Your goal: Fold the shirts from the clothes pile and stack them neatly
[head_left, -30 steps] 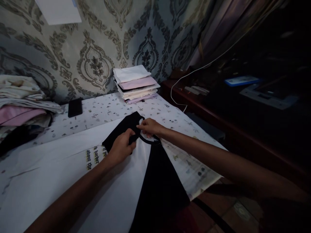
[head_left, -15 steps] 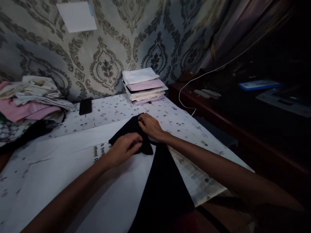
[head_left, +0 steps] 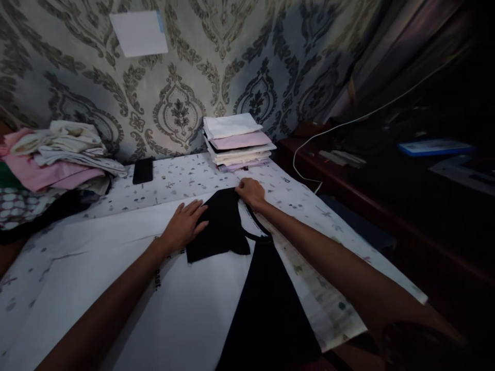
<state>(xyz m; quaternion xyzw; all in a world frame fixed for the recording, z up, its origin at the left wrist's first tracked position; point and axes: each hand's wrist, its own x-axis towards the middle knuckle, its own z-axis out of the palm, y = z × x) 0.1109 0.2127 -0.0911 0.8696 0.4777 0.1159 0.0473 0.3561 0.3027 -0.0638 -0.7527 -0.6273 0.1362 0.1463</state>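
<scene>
A white T-shirt [head_left: 135, 309] with black sleeves and a black neckband lies spread on the patterned bed sheet, its printed lettering partly hidden under my left arm. The far black sleeve [head_left: 222, 221] is folded inward over the shirt body. My left hand [head_left: 185, 221] rests flat on that sleeve's left edge, fingers spread. At the collar end, my right hand [head_left: 250, 191] pinches the shoulder corner of the shirt beside the neck opening. The near black sleeve [head_left: 266, 304] stretches out toward me, untouched.
A neat stack of folded clothes [head_left: 237, 141] stands against the patterned wall. Left of it lie a black phone [head_left: 143, 170] and a loose pile of clothes [head_left: 62, 159]. On the right, a white cable [head_left: 309, 139] runs over a dark red wooden surface [head_left: 288, 144].
The far sleeve has been spread flatter over the shirt. My left hand has opened and moved up onto it; my right hand has shifted slightly right to the shoulder corner. The view has shifted a little.
</scene>
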